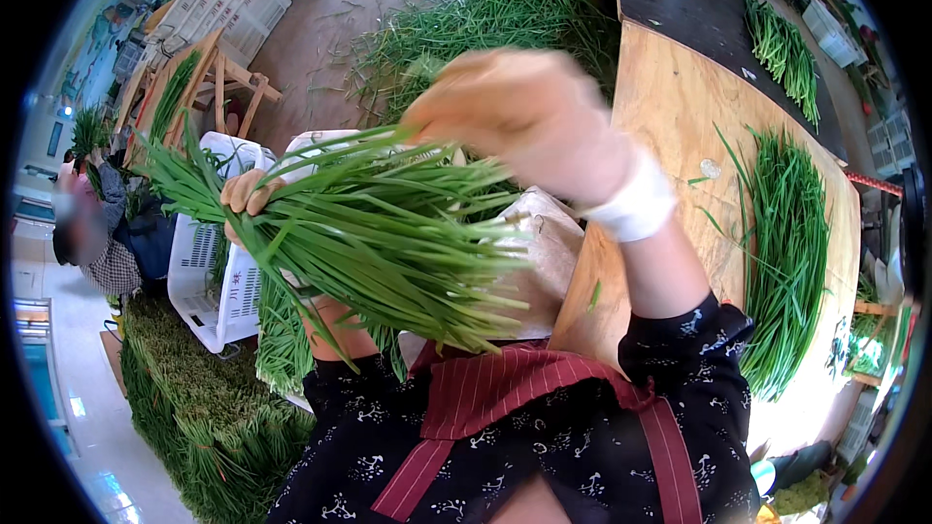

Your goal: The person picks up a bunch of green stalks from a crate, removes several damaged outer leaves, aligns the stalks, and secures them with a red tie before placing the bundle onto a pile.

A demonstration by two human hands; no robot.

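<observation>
A big bunch of garlic chives (388, 243) lies across in front of me, leaf tips toward the left and pale stalk ends toward the right. My left hand (250, 196), in a tan glove, is closed around it near the leafy end. Above the stalks hangs my right hand (519, 116), also in a tan glove with a white cuff at the wrist. Motion smears its fingers, so whether they grip anything cannot be made out. A pale cloth-like surface (544, 243) shows partly beneath the bunch.
A wooden table (670, 87) on the right bears a pile of chives (786, 262). Loose chives (524, 15) heap up ahead. A white crate (243, 291) stands left, beside stacked bundles (194, 398). Farther off are stacked crates (228, 10), a wooden stand (233, 87) and another person (107, 233).
</observation>
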